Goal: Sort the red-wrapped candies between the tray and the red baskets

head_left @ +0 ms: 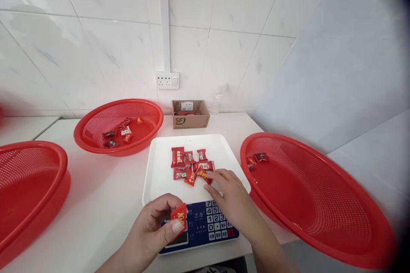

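Observation:
My left hand (156,226) pinches a red wrapped candy (179,216) with yellow print, held above the front of the scale. On the scale's white tray (160,179) lies a loose cluster of several red candy packets (192,170), a larger one (177,157) at its back left. My right hand (227,190) reaches over the tray's front right, its thumb and fingertips at a small red and yellow candy (203,174) on the cluster's edge. The blue keypad panel (219,222) of the scale shows between my hands, partly covered by them.
Red perforated baskets stand at the far left (60,192), back left (150,136) and right (307,145); the latter two hold a few candies. Behind the tray, a cardboard box (192,121) with red packets sits against the tiled wall beside a clear plastic bottle (216,103).

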Demonstrator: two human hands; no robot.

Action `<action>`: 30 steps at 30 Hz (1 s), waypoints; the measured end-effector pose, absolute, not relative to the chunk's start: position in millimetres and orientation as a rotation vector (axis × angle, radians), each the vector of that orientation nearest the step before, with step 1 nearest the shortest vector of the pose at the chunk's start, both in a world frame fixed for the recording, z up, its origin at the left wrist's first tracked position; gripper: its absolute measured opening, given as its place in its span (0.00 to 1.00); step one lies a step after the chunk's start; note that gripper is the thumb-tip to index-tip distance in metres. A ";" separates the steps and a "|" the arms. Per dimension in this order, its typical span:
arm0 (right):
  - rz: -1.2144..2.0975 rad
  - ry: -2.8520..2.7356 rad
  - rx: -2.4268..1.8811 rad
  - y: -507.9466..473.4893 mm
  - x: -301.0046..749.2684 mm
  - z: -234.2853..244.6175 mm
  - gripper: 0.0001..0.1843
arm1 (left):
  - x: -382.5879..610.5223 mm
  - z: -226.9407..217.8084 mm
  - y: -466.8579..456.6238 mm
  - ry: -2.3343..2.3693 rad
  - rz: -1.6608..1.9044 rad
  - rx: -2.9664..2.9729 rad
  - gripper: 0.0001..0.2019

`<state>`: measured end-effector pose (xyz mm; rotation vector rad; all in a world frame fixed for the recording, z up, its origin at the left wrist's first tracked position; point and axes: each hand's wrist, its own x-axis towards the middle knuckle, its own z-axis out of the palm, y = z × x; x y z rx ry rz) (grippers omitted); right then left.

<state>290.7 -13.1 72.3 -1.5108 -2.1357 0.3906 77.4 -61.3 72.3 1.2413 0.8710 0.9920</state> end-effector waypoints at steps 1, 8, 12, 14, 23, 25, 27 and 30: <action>0.374 -2.123 -1.532 -10.9 290.5 71.2 0.12 | 77.5 72.5 -61.4 0.871 0.984 1.243 0.14; 0.394 -2.140 -1.643 -2.1 280.3 67.3 0.11 | 82.0 78.4 -60.8 0.853 0.962 1.222 0.15; 0.470 -2.020 -1.588 -4.1 279.6 68.2 0.12 | 82.1 76.6 -56.4 0.906 0.992 1.161 0.15; 0.622 -1.896 -1.535 -6.1 281.4 70.2 0.13 | 82.0 75.4 -53.2 0.939 1.033 1.086 0.14; 1.190 -1.383 -1.197 -5.8 287.7 72.6 0.18 | 86.8 84.5 -42.5 0.915 1.028 0.859 0.14; 1.192 -1.359 -1.181 -5.3 288.5 68.3 0.18 | 86.2 86.2 -40.8 0.915 0.999 0.885 0.13; 1.186 -1.338 -1.174 -5.2 289.1 64.2 0.19 | 84.2 86.7 -38.6 0.936 0.971 0.936 0.13; 1.169 -1.306 -1.164 -5.3 289.6 61.0 0.19 | 79.8 86.5 -34.8 0.971 0.947 1.037 0.12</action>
